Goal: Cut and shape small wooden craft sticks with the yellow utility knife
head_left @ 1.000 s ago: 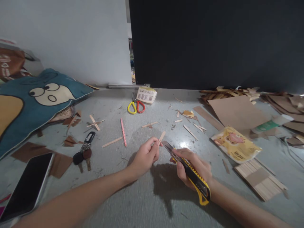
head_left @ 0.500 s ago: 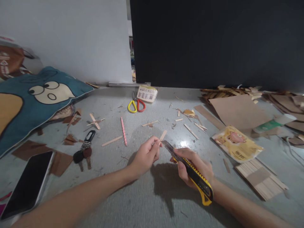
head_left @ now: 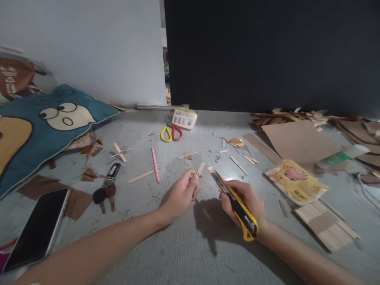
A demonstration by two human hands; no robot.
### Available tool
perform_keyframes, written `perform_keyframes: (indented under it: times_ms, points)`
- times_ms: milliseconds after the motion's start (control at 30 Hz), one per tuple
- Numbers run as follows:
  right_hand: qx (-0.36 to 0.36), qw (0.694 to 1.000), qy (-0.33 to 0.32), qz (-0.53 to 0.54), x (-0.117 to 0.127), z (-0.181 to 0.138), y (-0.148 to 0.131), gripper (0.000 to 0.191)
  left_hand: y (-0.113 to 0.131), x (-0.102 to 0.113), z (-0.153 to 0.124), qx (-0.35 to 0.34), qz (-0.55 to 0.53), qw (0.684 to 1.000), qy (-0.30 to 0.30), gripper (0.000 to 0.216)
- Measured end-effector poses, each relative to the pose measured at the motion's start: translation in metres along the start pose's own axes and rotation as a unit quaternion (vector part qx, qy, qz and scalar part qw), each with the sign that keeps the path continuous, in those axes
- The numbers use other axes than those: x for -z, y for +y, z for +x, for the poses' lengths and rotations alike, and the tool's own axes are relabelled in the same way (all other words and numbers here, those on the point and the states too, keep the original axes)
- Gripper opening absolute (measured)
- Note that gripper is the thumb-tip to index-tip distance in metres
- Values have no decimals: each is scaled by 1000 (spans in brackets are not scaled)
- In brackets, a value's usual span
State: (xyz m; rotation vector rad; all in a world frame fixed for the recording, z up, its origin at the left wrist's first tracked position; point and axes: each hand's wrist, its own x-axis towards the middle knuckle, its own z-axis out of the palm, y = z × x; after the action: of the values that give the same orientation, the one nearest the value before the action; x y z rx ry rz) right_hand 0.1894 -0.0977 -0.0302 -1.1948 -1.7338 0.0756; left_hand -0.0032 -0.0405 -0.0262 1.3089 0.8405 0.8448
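My left hand pinches a short wooden stick piece between thumb and fingers, its free end pointing up and to the right. My right hand is wrapped round a yellow and black utility knife with the blade out. The blade tip sits a little right of the stick, apart from it, with a small wood chip on the tip. Both hands hover over the grey table.
Loose wooden sticks, a pink pencil, yellow-red scissors, keys and a phone lie left and behind. A blue cushion is far left. Cardboard sheets, a yellow packet and a stick bundle lie right.
The knife blade has come away from the stick and moved slightly right and up. My left hand has barely moved with the stick piece.
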Motion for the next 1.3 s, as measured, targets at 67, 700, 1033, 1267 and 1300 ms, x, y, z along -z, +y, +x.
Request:
perform_keyframes:
  times_ms: [67,700,1033,1267,1300]
  points:
    - [2,998,-46,-49,1,7,8,31,-2,1,1,-6,-10,1000,0,43]
    - [69,924,-345,-152,-65,117,33,22,-5,17,22,-89,-26,973,213,43]
    - [-54,929,-321,-178,-87,129,44,12,-11,18,25,-82,22,981,174,26]
    - [-126,951,-282,-21,-41,99,20,23,-8,18,21,-78,96,982,144,27]
    - [-135,953,-268,35,-38,95,16,24,-8,18,20,-75,107,982,138,26]
